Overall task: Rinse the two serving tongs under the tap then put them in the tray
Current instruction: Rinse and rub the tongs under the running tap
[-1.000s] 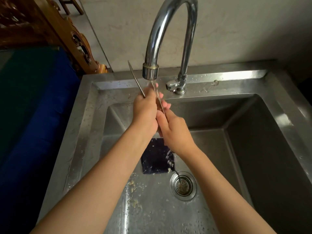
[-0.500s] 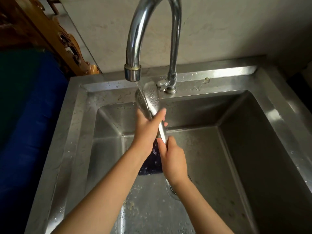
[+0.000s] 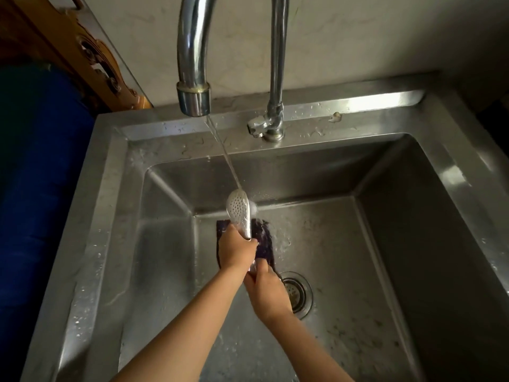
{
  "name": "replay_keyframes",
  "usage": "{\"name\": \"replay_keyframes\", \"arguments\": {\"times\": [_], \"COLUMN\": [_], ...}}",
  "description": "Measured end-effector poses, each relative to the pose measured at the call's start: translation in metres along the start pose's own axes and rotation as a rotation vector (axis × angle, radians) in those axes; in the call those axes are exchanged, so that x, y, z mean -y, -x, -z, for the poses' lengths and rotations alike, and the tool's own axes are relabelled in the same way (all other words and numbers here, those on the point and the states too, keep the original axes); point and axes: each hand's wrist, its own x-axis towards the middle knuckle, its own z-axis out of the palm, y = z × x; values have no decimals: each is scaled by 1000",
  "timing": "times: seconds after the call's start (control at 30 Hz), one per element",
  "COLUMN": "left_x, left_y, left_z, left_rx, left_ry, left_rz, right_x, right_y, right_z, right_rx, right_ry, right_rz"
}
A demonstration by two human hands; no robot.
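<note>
I held the serving tongs [image 3: 238, 213] upright over the sink [image 3: 385, 125] with both hands. My left hand [image 3: 236, 250] was closed round the shank, directly under the perforated spoon-shaped head, so the head stood out above my fingers. My right hand [image 3: 268, 293] was lower and nearer to me, curled round the bottom end; only a small shiny part showed between the two hands. The thin stream of water [image 3: 224, 153] from the tap [image 3: 194, 86] fell on the top of the head. Behind my hands a dark purple piece [image 3: 265, 241] lay on the sink floor, beside the drain [image 3: 301, 295].
</note>
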Motion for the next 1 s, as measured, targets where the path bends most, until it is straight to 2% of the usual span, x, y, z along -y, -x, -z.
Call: {"name": "replay_keyframes", "arguments": {"times": [0.17, 0.3, 0.43, 0.6, 0.77, 1.0], "left_x": [26, 41, 59, 72, 72, 67], "left_y": [-12, -19, -27, -30, -42, -49], "left_z": [-30, -49, -65, -74, -76, -78], "left_rx": [34, 43, 139, 211, 244, 265], "left_ry": [-63, -137, 10, 111, 315, 472], "left_rz": [80, 122, 165, 81, 115, 185], "right_x": [-29, -57, -87, -123, -153, -175], "right_y": [-9, -22, -37, -46, -46, -43], "right_z": [3, 14, 20, 18, 11, 6], "right_rx": [48, 13, 19, 21, 7, 16], "right_ry": [-20, 90, 332, 516, 643, 740], "right_rz": [-65, -95, -90, -67, -27, 57]}}
